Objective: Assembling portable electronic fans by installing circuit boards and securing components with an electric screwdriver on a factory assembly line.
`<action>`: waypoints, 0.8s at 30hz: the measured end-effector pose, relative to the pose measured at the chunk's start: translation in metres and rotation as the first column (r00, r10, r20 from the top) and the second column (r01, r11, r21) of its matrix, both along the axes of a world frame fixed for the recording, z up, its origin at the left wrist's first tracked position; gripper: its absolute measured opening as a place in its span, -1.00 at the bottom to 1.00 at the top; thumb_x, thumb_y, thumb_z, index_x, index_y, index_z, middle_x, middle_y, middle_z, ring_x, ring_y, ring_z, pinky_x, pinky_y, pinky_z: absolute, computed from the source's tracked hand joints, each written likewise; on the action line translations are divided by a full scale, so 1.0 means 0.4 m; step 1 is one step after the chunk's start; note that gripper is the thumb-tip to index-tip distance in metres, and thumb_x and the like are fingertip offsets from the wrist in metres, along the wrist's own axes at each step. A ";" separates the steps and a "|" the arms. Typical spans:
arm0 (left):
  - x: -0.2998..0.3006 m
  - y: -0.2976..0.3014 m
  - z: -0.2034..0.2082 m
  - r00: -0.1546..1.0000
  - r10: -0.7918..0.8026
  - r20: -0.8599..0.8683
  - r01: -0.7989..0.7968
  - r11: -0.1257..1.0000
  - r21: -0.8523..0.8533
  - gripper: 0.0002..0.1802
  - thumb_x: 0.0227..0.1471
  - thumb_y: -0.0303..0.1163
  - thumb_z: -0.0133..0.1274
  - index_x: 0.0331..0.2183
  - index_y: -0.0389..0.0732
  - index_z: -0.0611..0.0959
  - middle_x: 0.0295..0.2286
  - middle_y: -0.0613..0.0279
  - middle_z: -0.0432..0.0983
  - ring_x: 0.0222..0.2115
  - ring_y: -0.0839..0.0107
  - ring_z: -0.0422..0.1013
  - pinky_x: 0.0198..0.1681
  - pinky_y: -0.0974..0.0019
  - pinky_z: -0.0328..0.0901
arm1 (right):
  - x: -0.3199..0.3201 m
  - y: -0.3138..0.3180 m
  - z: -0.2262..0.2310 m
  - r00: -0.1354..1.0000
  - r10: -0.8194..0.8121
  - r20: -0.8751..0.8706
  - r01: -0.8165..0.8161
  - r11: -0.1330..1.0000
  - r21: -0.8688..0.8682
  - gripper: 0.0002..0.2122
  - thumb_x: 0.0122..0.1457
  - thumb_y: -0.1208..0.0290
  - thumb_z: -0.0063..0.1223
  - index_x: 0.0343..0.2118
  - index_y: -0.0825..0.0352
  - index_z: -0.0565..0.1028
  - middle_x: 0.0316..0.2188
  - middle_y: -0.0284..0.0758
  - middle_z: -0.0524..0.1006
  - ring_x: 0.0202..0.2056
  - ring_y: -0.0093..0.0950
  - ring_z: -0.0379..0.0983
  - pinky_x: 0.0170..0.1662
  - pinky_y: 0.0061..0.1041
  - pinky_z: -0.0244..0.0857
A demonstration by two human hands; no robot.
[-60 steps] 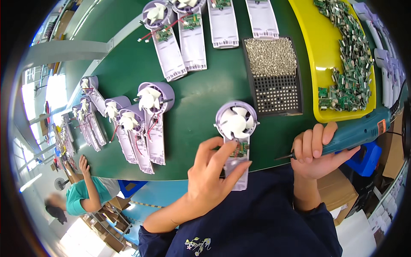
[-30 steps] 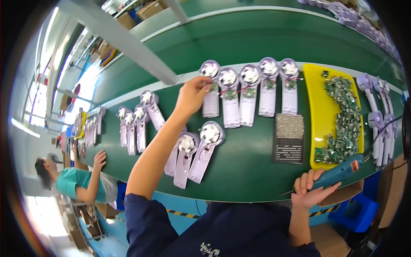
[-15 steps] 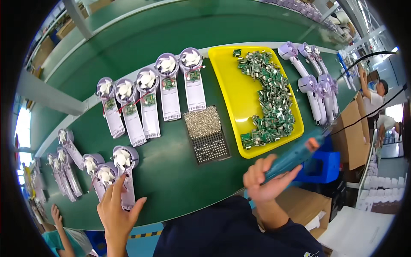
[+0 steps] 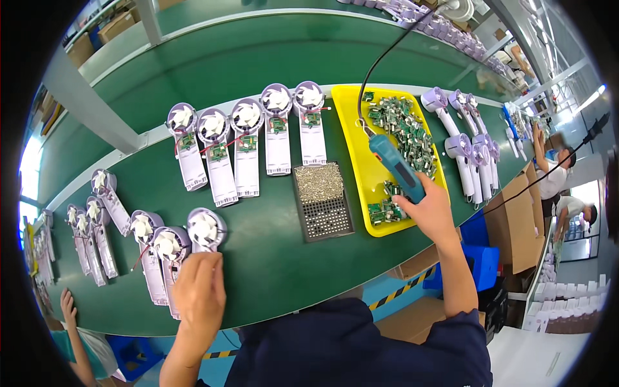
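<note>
My left hand (image 4: 198, 290) lies on the handle of a lilac hand-held fan half (image 4: 206, 230) at the near edge of the green belt (image 4: 271, 258); its white blades show above my fingers. Two more such fan halves (image 4: 153, 248) lie just left of it. My right hand (image 4: 429, 208) grips a blue electric screwdriver (image 4: 394, 166), held above the yellow tray (image 4: 360, 161) of small green circuit boards (image 4: 403, 126). A black cord runs up from the tool.
A black screw tray (image 4: 321, 200) sits between my hands. Several open fan halves (image 4: 248, 145) lie in a row behind it. More fan parts (image 4: 465, 145) lie right of the yellow tray. Another person's hand (image 4: 66, 306) shows at lower left; other people stand far right.
My view swung back over the belt. My left hand set a fan half down at the near edge. My right hand lifted the screwdriver from beside the belt to over the yellow tray.
</note>
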State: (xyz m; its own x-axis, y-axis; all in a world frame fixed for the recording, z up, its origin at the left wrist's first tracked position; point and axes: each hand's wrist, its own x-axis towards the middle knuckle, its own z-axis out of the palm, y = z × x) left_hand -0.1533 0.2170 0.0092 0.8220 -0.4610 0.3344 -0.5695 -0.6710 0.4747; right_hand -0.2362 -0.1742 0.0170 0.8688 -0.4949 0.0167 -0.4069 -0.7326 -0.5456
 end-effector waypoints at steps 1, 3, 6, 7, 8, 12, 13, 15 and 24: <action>-0.008 -0.013 -0.005 1.000 -0.026 0.002 0.026 0.999 -0.036 -0.85 -0.09 -0.65 0.14 -0.36 -0.30 0.58 -0.43 0.10 0.48 -0.44 0.14 0.45 -0.41 0.22 0.34 | 0.000 -0.003 -0.002 0.999 0.003 -0.041 -0.005 0.999 -0.037 -0.55 -0.09 0.28 0.32 -0.12 0.36 0.48 -0.47 -0.12 0.57 -0.40 -0.18 0.53 -0.30 -0.32 0.37; -0.015 -0.041 -0.013 0.997 -0.076 0.013 0.077 0.991 -0.108 -0.85 -0.12 -0.66 0.15 -0.40 -0.31 0.57 -0.44 0.10 0.48 -0.46 0.15 0.43 -0.42 0.21 0.33 | 0.006 0.013 0.006 0.998 -0.011 -0.064 0.000 0.987 -0.161 -0.52 -0.10 0.27 0.32 -0.10 0.36 0.47 -0.47 -0.09 0.56 -0.38 -0.10 0.52 -0.29 -0.26 0.37; -0.031 -0.057 -0.030 0.995 -0.093 -0.031 0.086 0.979 -0.183 -0.84 -0.15 -0.67 0.16 -0.42 -0.30 0.58 -0.45 0.12 0.48 -0.46 0.15 0.43 -0.42 0.23 0.33 | 0.011 0.030 0.001 1.000 -0.020 -0.023 0.015 0.977 -0.212 -0.56 -0.08 0.27 0.28 -0.12 0.34 0.48 -0.48 -0.07 0.55 -0.38 -0.06 0.50 -0.30 -0.19 0.37; -0.036 -0.059 -0.040 0.995 -0.097 -0.032 0.088 0.973 -0.213 -0.84 -0.15 -0.67 0.16 -0.42 -0.29 0.58 -0.46 0.13 0.48 -0.46 0.15 0.43 -0.42 0.22 0.33 | 0.011 0.036 0.000 1.000 -0.006 0.019 0.009 0.978 -0.208 -0.58 -0.07 0.28 0.26 -0.13 0.33 0.49 -0.48 -0.06 0.55 -0.37 -0.05 0.50 -0.31 -0.19 0.37; -0.041 -0.060 -0.049 0.994 -0.103 -0.036 0.092 0.965 -0.244 -0.84 -0.15 -0.67 0.16 -0.42 -0.29 0.57 -0.46 0.13 0.48 -0.45 0.15 0.43 -0.42 0.20 0.32 | 0.012 0.040 0.006 0.998 0.025 0.060 -0.010 0.970 -0.242 -0.60 -0.07 0.32 0.27 -0.14 0.35 0.49 -0.50 -0.10 0.56 -0.41 -0.11 0.52 -0.33 -0.25 0.38; -0.047 -0.079 -0.042 0.994 -0.091 -0.056 0.073 0.963 -0.259 -0.74 -0.18 -0.69 0.15 -0.32 -0.31 0.61 -0.45 0.14 0.45 -0.44 0.17 0.38 -0.40 0.25 0.29 | 0.017 0.021 -0.005 0.989 -0.023 0.145 0.024 1.000 -0.011 -0.64 -0.06 0.44 0.29 -0.18 0.41 0.49 -0.47 -0.27 0.59 -0.46 -0.48 0.54 -0.36 -0.51 0.37; -0.053 -0.074 -0.032 0.989 -0.093 -0.116 0.067 0.975 -0.210 -0.55 -0.24 -0.67 0.21 -0.18 -0.29 0.60 -0.34 0.09 0.42 -0.35 0.14 0.34 -0.31 0.24 0.26 | 0.016 0.015 -0.005 0.976 -0.052 0.213 0.025 0.991 0.129 -0.66 -0.05 0.45 0.28 -0.18 0.42 0.49 -0.41 -0.27 0.60 -0.44 -0.51 0.54 -0.34 -0.53 0.37; -0.079 -0.075 0.011 0.991 0.011 -0.130 -0.036 0.980 -0.195 -0.45 -0.28 -0.65 0.24 -0.11 -0.29 0.56 -0.28 0.04 0.39 -0.30 0.11 0.32 -0.26 0.21 0.24 | 0.033 0.056 0.018 0.962 -0.181 0.202 0.065 0.878 0.474 -0.69 0.00 0.54 0.22 -0.15 0.41 0.45 -0.24 -0.23 0.59 -0.54 -0.63 0.46 -0.47 -0.62 0.33; -0.133 -0.146 0.004 0.455 -0.679 -0.576 -0.302 0.491 -0.817 -0.41 -0.06 -0.71 0.16 0.06 -0.37 0.41 -0.05 0.03 0.42 -0.09 0.33 0.44 -0.04 0.31 0.40 | -0.047 0.370 0.049 0.965 -0.028 0.260 -0.244 0.267 0.932 -0.67 0.02 0.67 -0.01 -0.11 0.35 0.31 -0.25 0.03 0.57 -0.80 -0.72 0.17 -0.76 -0.71 0.08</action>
State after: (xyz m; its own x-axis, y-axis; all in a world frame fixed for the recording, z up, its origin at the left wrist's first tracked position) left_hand -0.2066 0.1587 0.0108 0.7931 -0.6023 -0.0908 0.3416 0.3163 0.8850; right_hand -0.2548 -0.0260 0.0366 0.9576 -0.1724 -0.2310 -0.1619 0.3415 -0.9258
